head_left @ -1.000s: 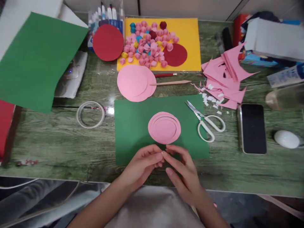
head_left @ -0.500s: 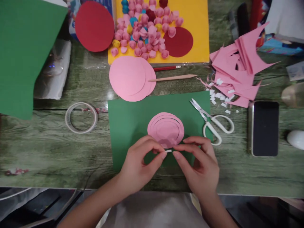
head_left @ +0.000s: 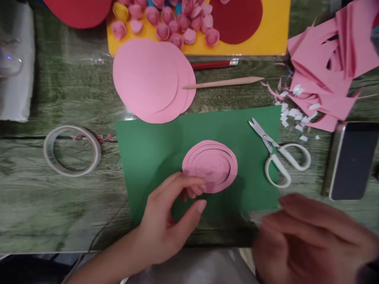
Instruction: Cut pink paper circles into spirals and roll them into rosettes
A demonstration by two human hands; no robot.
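Note:
A pink paper disc cut into a spiral (head_left: pixel 211 163) lies on the green sheet (head_left: pixel 145 154). My left hand (head_left: pixel 170 219) is at its lower left edge, thumb and forefinger apart with nothing visible between them. To the lower right, my right hand (head_left: pixel 310 240) is smeared by motion, and whether it holds anything is hidden. White-handled scissors (head_left: pixel 280 154) rest with blades on the green sheet and handles partly past its right edge.
Pink paper discs (head_left: pixel 148 79) lie behind, near a wooden stick (head_left: pixel 223 82) and a red pencil (head_left: pixel 211 65). Rolled pink flowers (head_left: pixel 162 31) cover a yellow sheet (head_left: pixel 260 47). Tape (head_left: pixel 47 152) sits left; pink scraps (head_left: pixel 319 75), white bits (head_left: pixel 293 112) and a phone (head_left: pixel 353 161) right.
My hands have separated: the right has swung down and right, while the left has loosened its pinch. The small white strip is no longer visible between them. The view has moved closer.

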